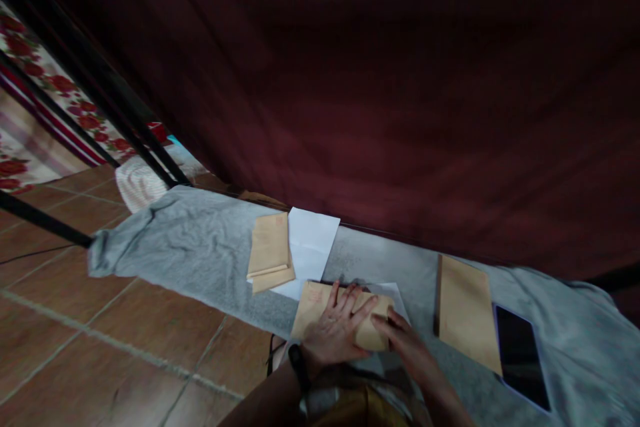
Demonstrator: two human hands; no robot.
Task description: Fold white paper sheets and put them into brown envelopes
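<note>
A brown paper envelope (311, 310) lies in front of me on white paper sheets (397, 293), with faint red print near its upper left corner. My left hand (334, 328), a dark band at the wrist, presses flat on it with fingers spread. At the envelope's right end, which looks folded over, my right hand (404, 340) pinches the edge; part of its grip is hidden. Up and to the left, several brown envelopes (270, 243) lie stacked beside a white sheet (313, 237).
On the grey cloth (200, 240) to my right lie a brown envelope stack (467, 310) and a dark-screened tablet or phone (523, 353). A dark red curtain (350, 147) hangs behind. Black metal poles (100, 87) stand left, above the tiled floor (125, 340).
</note>
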